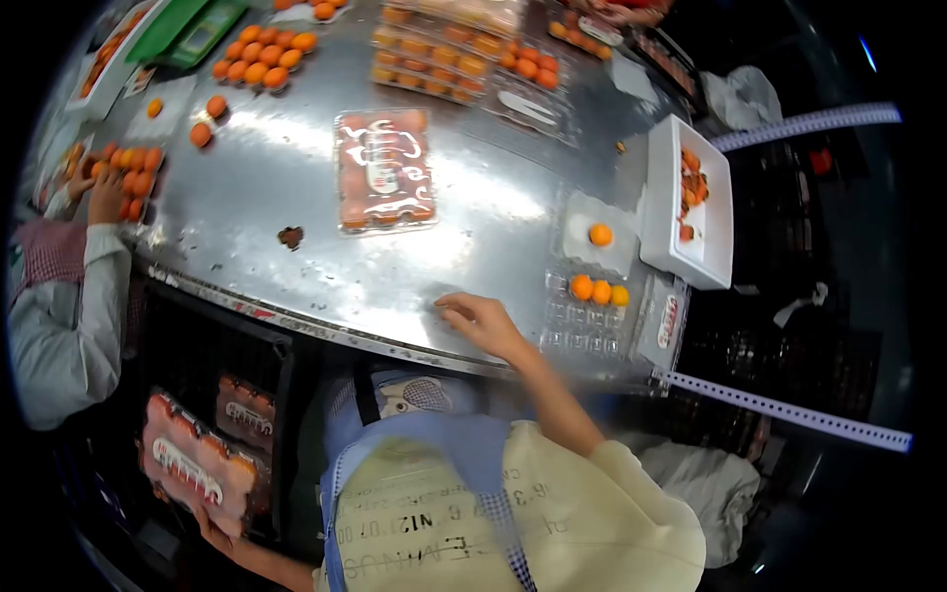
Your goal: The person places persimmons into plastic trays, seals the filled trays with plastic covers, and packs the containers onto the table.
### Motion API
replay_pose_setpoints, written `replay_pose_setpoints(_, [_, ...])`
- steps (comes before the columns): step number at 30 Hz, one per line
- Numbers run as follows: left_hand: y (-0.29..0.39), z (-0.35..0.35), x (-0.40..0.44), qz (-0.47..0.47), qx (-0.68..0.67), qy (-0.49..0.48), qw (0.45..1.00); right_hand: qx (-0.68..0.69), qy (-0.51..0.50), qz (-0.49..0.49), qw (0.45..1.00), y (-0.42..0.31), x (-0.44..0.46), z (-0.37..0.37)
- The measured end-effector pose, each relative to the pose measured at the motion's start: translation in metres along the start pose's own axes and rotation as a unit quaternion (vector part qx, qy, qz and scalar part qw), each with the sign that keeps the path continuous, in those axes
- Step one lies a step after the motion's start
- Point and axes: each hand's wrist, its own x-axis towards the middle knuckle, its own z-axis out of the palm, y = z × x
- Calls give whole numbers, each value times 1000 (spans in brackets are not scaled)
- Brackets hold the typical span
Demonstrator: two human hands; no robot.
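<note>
At the lower left, my left hand point(219, 533) grips the near end of a closed clear pack of orange fruit point(192, 464), tilted over a dark crate where another labelled pack point(247, 414) lies. My right hand point(475, 324) is over the table's front edge, fingers loosely spread and holding nothing. Beyond it, a closed labelled pack point(383, 170) lies on the metal table point(266, 187). To the right sits an open clear tray point(590, 321) with three oranges in one row, and a single orange point(601, 235) rests on a white liner behind it.
A white foam box point(661, 197) with fruit pieces stands at the right edge. Stacked packs point(434, 59) and a green tray point(182, 32) are at the back. At the left, a co-worker's hands point(104, 197) touch a fruit tray. A dark scrap point(290, 237) lies on the table.
</note>
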Motion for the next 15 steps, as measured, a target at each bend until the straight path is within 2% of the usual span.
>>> replay_pose_setpoints(2, [2,18,-1,23,6,-37,999,-18,19,-13,1000,13,-8,-9])
replay_pose_setpoints(5, [6,68,1,44,12,-116,992,-107,113,-29,987,24,-21,-31])
replay_pose_setpoints(8, [-2,105,10,44,10,-205,978,-230,261,-111,931,53,-21,-59])
replay_pose_setpoints(14, [-43,231,16,-13,3,-392,920,-388,327,-86,857,124,3,-71])
replay_pose_setpoints(15, [-56,258,11,-28,-6,-387,922,-404,343,-85,844,135,5,-73])
